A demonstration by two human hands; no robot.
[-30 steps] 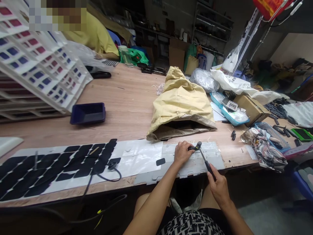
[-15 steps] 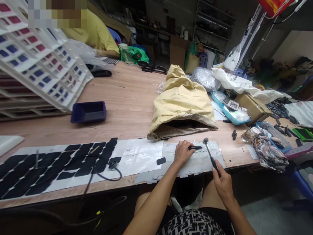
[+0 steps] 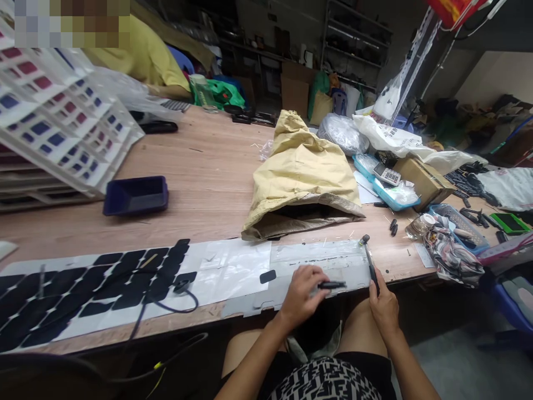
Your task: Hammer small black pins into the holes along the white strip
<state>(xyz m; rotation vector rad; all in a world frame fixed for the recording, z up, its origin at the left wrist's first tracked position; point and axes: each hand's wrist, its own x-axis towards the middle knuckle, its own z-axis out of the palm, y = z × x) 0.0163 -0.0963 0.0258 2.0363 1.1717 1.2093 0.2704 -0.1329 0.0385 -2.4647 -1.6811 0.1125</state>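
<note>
My right hand [image 3: 383,306] is closed round the black handle of a small hammer [image 3: 370,261], its metal head up and away from me at the right end of a grey board [image 3: 345,253]. At the board's near edge, the fingers of my left hand [image 3: 300,294] are closed on the left end of a slim black piece [image 3: 333,285], whose exact kind I cannot make out. Beyond the board a yellow sack [image 3: 306,175] lies with its dark mouth towards me. A flat black rounded piece [image 3: 267,276] rests to the left of my left hand.
Leftward, rows of black rounded pieces [image 3: 79,286] lie on a white sheet [image 3: 227,261], with a cable [image 3: 175,309] across them. A purple tray [image 3: 135,197] stands by white crates [image 3: 66,116]. Rightward are a blue basket [image 3: 458,222] and a glass jar [image 3: 418,226]. Behind sits a person in yellow [image 3: 150,55].
My left hand has drawn the black piece nearer to me, to the board's near edge. The hammer has swung to the right and stands more upright. The view has shifted slightly right.
</note>
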